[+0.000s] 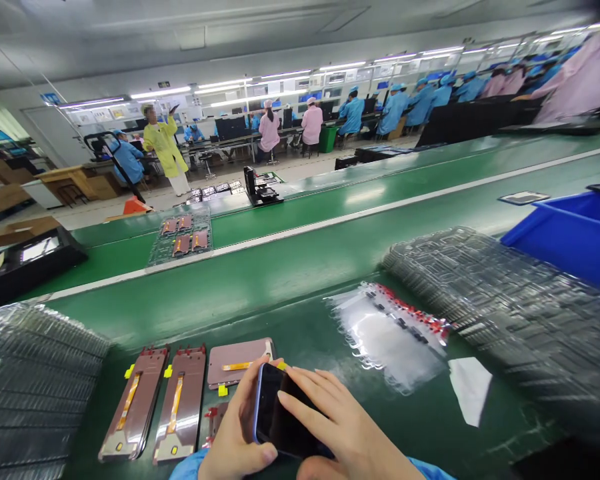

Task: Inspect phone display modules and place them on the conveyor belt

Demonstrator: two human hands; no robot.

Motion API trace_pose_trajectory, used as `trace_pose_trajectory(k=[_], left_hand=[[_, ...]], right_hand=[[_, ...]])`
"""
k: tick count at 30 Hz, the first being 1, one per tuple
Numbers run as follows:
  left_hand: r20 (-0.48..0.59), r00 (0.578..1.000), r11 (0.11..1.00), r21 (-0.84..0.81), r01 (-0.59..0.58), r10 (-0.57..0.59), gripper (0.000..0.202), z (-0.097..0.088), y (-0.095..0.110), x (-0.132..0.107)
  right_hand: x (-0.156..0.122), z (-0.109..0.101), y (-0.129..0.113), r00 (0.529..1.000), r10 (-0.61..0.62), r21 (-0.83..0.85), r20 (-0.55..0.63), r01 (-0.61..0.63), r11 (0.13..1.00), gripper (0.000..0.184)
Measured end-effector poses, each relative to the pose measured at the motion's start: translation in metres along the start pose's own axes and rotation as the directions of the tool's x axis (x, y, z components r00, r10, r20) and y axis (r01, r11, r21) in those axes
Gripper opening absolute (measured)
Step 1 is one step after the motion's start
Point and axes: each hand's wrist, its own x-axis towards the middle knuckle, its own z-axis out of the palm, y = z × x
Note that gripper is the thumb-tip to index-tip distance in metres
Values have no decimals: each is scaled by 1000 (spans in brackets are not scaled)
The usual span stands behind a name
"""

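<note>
At the near edge of the bench, a smartphone (286, 427) with a dark screen and a purple-blue frame is between my hands. My left hand (237, 427) grips it along its left side, thumb at the bottom edge. My right hand (337, 423) has its fingers stretched over the screen and top edge, with the thumb low by the right end. A small yellow tab shows at the phone's top. Just left lie phone screen panels (183, 407) with orange ribbon cables; another panel (237, 357) lies sideways behind my left hand, and one beneath is partly covered.
Stacked clear plastic trays stand left (35, 387) and right (490, 300). Right of my hands lie clear film pieces (393, 333) with red tabs and a white paper scrap (470, 390). A blue bin (570, 233) sits far right. Beyond runs a green conveyor (300, 223); people work behind.
</note>
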Motion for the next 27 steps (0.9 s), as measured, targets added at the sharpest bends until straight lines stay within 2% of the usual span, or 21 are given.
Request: trace_pose_trajectory(k=[2,4,6,8,9,11,13,15,17,20,23,25,27], left_hand=[[-32,999,998,-39,42,-43,93,3,0,2],[-128,985,989,-107,106,-119,83,8,2,6],[-267,943,973,-169,155,-197,61,13,8,13],[-375,896,966,-189,179,-239,41,14,18,22],[-411,880,967,-187,173,-237,36,13,24,27],[-453,865,972,-182,146,-215,29,7,34,34],[-478,859,978,-176,112,-184,26,0,42,38],[-488,856,982,-162,101,-169,27,-6,45,41],[-495,852,983,-153,104,-168,28,-7,46,43],[-469,865,979,-174,104,-175,34,-2,47,44],[-315,928,974,-165,153,-199,47,6,49,40],[-211,952,974,-90,207,-222,50,10,49,34],[-150,954,964,21,265,-259,47,14,46,27]], right_hand=[[1,3,-1,999,35,-19,-31,-36,999,70],[1,6,-2,990,113,8,-84,-113,994,68],[1,8,-2,969,217,124,-114,-203,971,77],[1,8,1,928,367,336,-71,-324,884,82],[1,7,3,892,453,453,-13,-398,798,78],[1,5,7,800,574,638,175,-536,553,62],[0,5,9,735,562,728,379,-612,310,56],[-1,7,10,722,473,766,505,-628,141,54],[-4,11,9,735,421,795,532,-604,50,55],[-7,16,9,761,431,838,486,-545,19,55],[-9,15,11,777,474,872,414,-488,39,48],[-8,10,13,767,527,888,366,-457,48,46],[-6,6,16,744,587,900,319,-432,57,46]])
